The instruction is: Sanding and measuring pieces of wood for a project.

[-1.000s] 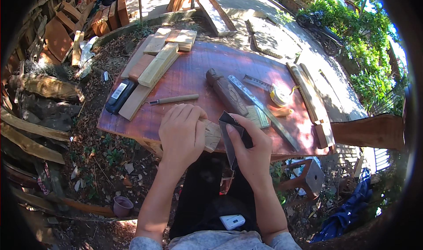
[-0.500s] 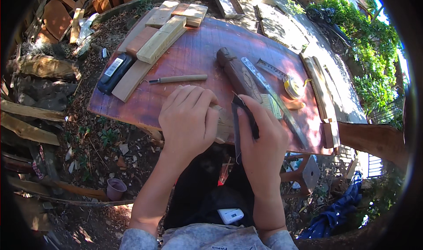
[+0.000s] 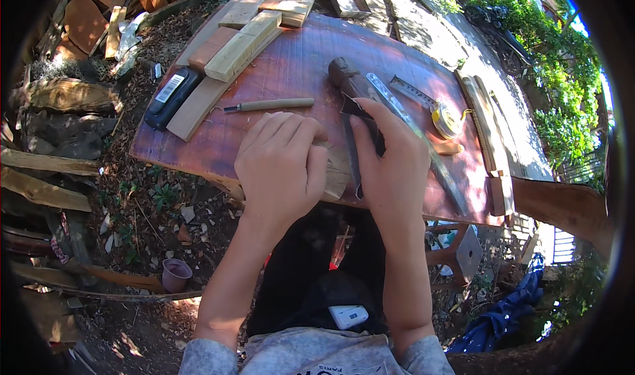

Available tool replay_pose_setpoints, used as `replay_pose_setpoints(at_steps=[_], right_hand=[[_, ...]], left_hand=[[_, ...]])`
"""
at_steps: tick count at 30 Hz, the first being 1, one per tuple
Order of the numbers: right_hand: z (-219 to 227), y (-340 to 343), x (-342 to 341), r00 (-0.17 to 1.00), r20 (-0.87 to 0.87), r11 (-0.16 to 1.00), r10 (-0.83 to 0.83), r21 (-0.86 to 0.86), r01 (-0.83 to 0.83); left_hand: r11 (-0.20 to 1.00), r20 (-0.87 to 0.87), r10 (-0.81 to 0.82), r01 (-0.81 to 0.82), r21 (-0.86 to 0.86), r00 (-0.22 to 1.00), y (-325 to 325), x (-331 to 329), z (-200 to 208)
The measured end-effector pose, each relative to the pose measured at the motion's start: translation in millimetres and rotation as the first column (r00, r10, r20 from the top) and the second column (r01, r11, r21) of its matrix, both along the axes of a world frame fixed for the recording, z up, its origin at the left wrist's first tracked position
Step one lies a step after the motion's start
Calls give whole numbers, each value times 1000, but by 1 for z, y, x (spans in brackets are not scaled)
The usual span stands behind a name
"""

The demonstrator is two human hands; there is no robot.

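My left hand [image 3: 278, 166] is closed round a pale block of wood [image 3: 338, 173] at the table's near edge; the fingers hide much of it. Just right of the block, my right hand [image 3: 398, 166] pinches a dark, folded sheet that looks like sandpaper [image 3: 352, 153] between thumb and fingers. Whether the sheet touches the block I cannot tell. Beyond my left hand lies a carving tool [image 3: 281, 104] with a wooden handle. A dark brown carved piece of wood [image 3: 345, 77] lies beyond my right hand, partly covered by it.
A metal ruler [image 3: 448, 184] and a yellow tape measure [image 3: 448, 122], its blade partly out, lie to the right. Wooden blocks [image 3: 245, 44] and a black case [image 3: 173, 100] occupy the table's left side. Long wood strips [image 3: 479, 124] line the right edge.
My right hand has moved away from me with the dark sheet and now covers more of the carved wood. My left hand keeps its grip on the block. The whole view has shifted slightly.
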State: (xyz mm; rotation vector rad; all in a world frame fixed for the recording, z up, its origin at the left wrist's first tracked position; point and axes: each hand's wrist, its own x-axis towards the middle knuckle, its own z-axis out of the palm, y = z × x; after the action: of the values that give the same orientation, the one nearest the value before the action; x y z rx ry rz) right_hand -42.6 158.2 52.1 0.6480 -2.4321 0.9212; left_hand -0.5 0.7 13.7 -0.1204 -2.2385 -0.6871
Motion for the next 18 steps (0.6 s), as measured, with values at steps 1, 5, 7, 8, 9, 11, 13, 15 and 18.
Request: replay_pose_setpoints(at_steps=[1,5,7,8,9,11,13,15,18], right_hand=[[2,0,5,1000,-3,1000,6,0,-6],[11,11,41,992,120,998,-41,-49,48],[13,14,33,998,56,999,-16,-31,18],[12,8,24,998,63,999,-29,-33,31],[10,3,11,999,42,1000,-25,-8,25],[3,-7,-7,1000,-20,1000,4,10,-3],[5,-3,0,1000,11,1000,-7,16,6],[15,5,22,984,165,998,-60,24,57],[16,13,45,995,90,999,-52,14,51]], left_hand=[[1000,-3,2,-2,1,1000,1,0,-1],[998,43,-32,29,53,999,5,3,1],[999,6,-18,18,37,1000,4,0,3],[1000,-30,-9,10,20,999,4,1,3],[999,-29,-26,27,21,999,4,1,2],[999,22,-16,15,32,1000,0,2,1],[999,1,-18,18,27,1000,2,0,-1],[1000,-15,-2,3,26,1000,3,0,-2],[999,24,-32,31,34,999,5,2,2]])
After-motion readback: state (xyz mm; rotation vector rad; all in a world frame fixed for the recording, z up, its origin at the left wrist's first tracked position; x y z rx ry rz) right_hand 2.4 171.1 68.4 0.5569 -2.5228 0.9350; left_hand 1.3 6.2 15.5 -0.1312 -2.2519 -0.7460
